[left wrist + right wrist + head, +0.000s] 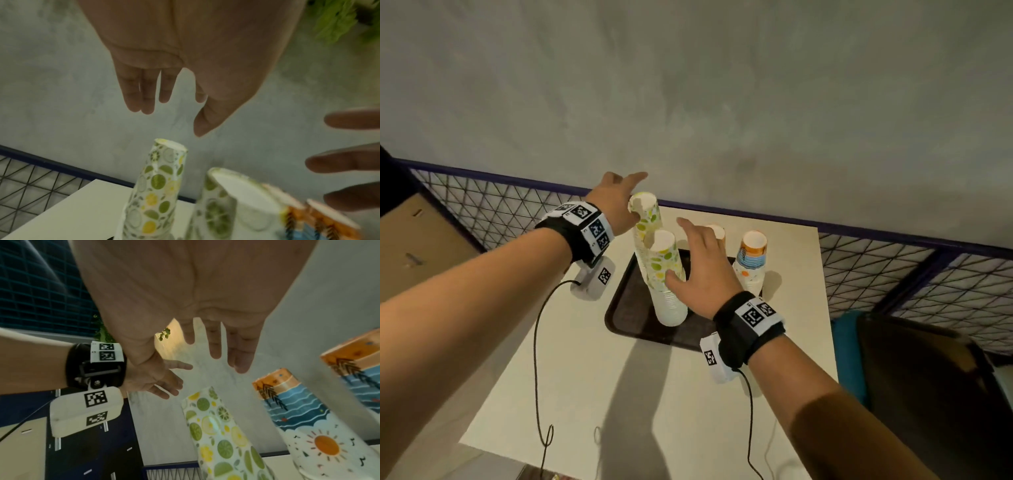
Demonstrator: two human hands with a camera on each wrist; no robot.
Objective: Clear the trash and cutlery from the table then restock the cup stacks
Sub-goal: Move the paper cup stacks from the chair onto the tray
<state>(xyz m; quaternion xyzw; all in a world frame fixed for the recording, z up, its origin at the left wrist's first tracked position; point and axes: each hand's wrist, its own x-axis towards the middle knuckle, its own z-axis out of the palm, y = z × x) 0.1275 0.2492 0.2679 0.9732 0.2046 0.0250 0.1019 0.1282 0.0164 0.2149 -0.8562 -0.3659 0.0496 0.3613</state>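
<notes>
While both hands hover spread wide and empty, the lemon-print cup stacks (654, 246) stand upright on the tray (626, 308), just under the grip. Left hand (616, 202) is above the taller stack, right hand (705, 270) beside the shorter, so I'd guess either could grab.

No readable words or brands. Black-and-white square code tags sit on both wristbands (756, 313) and on the white camera blocks (86, 410); not decodable. Small dark marks like numerals on the sun cup stack (320, 444), too unclear to read.
</notes>
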